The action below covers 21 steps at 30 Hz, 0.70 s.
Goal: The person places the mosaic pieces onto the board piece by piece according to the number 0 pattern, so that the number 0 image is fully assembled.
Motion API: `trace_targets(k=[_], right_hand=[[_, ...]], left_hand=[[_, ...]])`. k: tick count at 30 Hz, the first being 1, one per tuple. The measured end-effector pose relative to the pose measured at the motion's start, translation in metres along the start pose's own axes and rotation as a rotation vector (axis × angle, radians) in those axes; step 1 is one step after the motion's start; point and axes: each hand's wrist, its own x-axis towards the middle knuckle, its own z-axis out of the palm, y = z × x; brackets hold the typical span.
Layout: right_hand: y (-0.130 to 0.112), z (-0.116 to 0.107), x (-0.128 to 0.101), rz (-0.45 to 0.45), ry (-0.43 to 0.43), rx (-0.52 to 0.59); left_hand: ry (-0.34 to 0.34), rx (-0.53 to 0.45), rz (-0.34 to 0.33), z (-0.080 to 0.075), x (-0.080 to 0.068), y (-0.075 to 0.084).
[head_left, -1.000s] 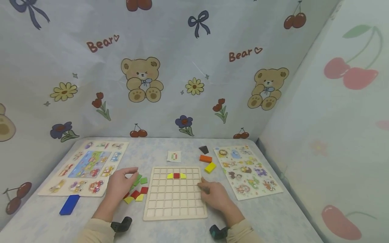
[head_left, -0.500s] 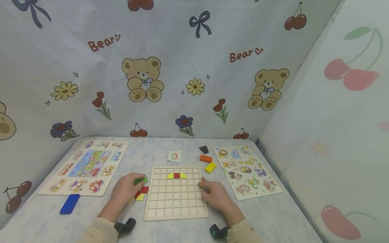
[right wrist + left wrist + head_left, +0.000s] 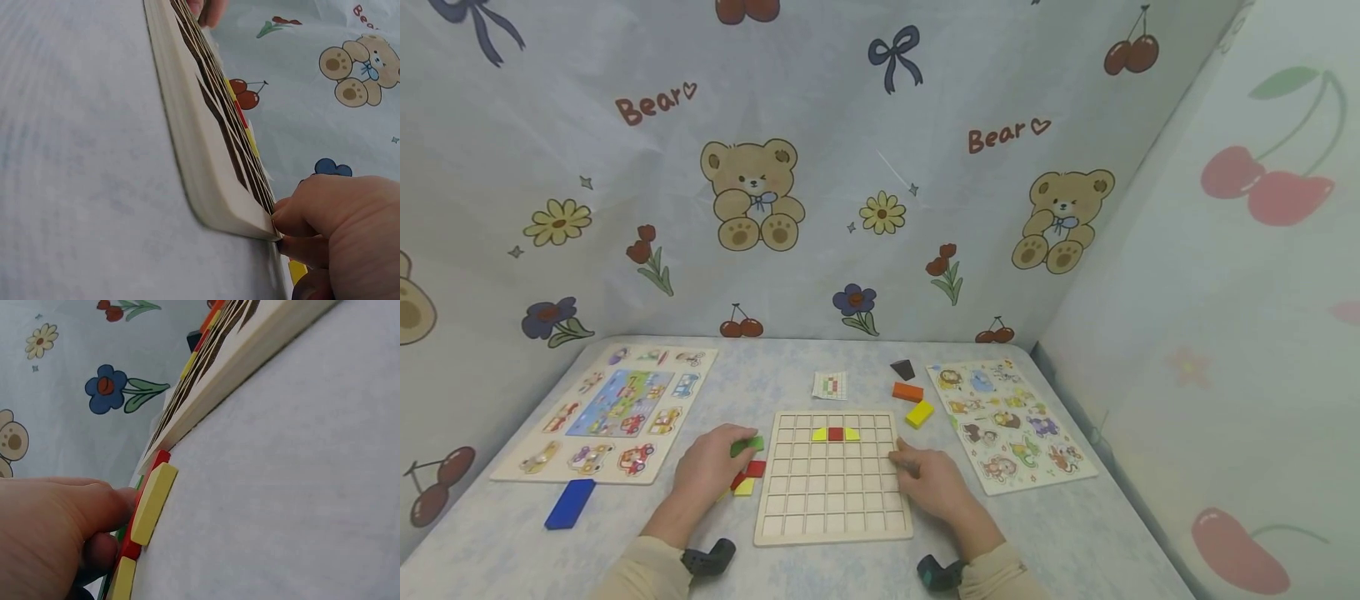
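A wooden grid board (image 3: 833, 502) lies in front of me, with a red square tile (image 3: 836, 434) between two yellow tiles (image 3: 820, 434) in its upper rows. My left hand (image 3: 703, 467) reaches into the loose pieces left of the board, thumb and forefinger at a green tile (image 3: 742, 448), which they partly cover. In the left wrist view, red tiles and a yellow tile (image 3: 153, 503) stand just in front of those fingertips. At the board's right edge, my right hand (image 3: 931, 482) pinches the rim; the right wrist view has its fingertips (image 3: 289, 215) near a corner.
Behind the board lies a small pattern card (image 3: 830, 386). A black piece (image 3: 904, 369), an orange block (image 3: 907, 392) and a yellow block (image 3: 919, 414) lie at its upper right. Picture puzzles (image 3: 523, 454) (image 3: 1011, 427) flank both sides, with a blue block (image 3: 570, 504) at left.
My left hand has come down and right onto the green tiles, then stayed there for the last half second. The right hand keeps its place at the board's edge.
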Motion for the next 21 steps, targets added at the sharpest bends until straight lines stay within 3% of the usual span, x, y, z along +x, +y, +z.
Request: trace_targets(k=[8, 14, 17, 21], right_hand=[[-0.002, 0.001, 0.0, 0.025, 0.001, 0.013], [-0.002, 0.0, -0.001, -0.023, 0.014, -0.015], [-0.001, 0.0, -0.001, -0.043, 0.021, -0.022], [0.001, 0.001, 0.0, -0.046, 0.023, -0.018]], left_hand=[[-0.002, 0.008, 0.004, -0.002, -0.001, 0.001], [0.014, -0.014, 0.017, -0.004, -0.003, 0.006], [0.027, -0.077, 0.014, -0.005, -0.005, 0.013], [-0.009, -0.266, 0.005, 0.0, -0.009, 0.03]])
